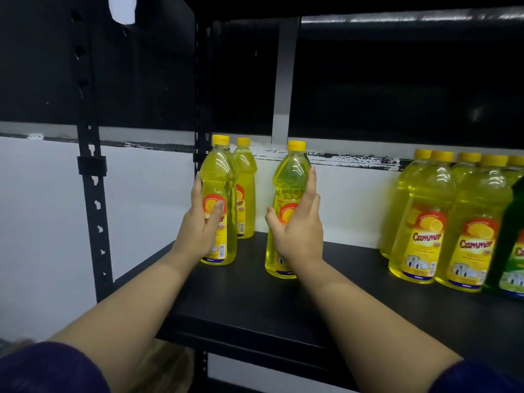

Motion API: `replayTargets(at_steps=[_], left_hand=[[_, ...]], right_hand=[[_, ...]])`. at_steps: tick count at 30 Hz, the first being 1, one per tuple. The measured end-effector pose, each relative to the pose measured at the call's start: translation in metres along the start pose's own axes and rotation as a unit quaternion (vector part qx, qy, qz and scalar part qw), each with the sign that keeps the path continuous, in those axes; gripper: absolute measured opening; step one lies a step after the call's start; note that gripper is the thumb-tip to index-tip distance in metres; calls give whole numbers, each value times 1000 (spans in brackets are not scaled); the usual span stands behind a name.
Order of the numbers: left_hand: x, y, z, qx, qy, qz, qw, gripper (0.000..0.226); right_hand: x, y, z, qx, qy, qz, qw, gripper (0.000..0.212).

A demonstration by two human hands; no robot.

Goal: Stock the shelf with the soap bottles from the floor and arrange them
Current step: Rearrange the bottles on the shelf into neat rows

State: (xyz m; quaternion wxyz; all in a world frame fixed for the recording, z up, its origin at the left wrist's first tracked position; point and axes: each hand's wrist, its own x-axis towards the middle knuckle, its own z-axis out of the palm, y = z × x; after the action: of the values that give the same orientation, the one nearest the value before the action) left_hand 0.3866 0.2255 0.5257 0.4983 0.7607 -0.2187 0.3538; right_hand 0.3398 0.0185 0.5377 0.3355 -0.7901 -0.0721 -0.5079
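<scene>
black metal upright (90, 177) at far left, white wall behind. left hand (198, 228) grasps the left front bottle (219, 194), thumb across its red-and-yellow label, fingers behind; bottle upright on the black shelf (255, 302) at its left end, yellow cap up. just behind it a second bottle (245, 191), upright, barcode facing out. right hand (297, 234) wraps the middle bottle (287, 180), fingers along its right side, thumb on the label; bottle upright, long axis vertical, base on the shelf. all are clear plastic with yellow liquid and yellow caps. well apart to the right, a cluster of bottles (442, 222), upright, labels forward reading "cammer" or similar. a dark green bottle (510, 251) at the right edge.
</scene>
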Motion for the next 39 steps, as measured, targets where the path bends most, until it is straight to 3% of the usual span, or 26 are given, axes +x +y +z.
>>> replayTargets(at_steps=[2,5,8,20,28,32,35,39], left_hand=[[-3,-1,0,51,11,20,998,85],[-8,2,3,162,12,65,985,120],[-10,2,7,171,8,76,982,130],[-6,-2,12,149,-3,38,988,128],[-9,-1,10,147,-7,-27,989,126],[-19,3,1,130,-48,-85,987,126],[-35,12,-15,110,-16,-175,978,111],[-68,31,-38,62,29,-180,981,76]], right_hand=[[2,1,4,-4,2,0,1000,107],[3,3,9,-9,4,-1,1000,107],[4,4,10,-10,2,2,1000,108],[2,2,7,-4,-8,7,1000,108],[-1,-4,-1,5,-17,15,1000,109],[-7,-12,-13,28,-37,17,999,110],[-11,-22,-20,45,-51,21,997,110],[-23,-49,-21,36,-76,24,996,108]])
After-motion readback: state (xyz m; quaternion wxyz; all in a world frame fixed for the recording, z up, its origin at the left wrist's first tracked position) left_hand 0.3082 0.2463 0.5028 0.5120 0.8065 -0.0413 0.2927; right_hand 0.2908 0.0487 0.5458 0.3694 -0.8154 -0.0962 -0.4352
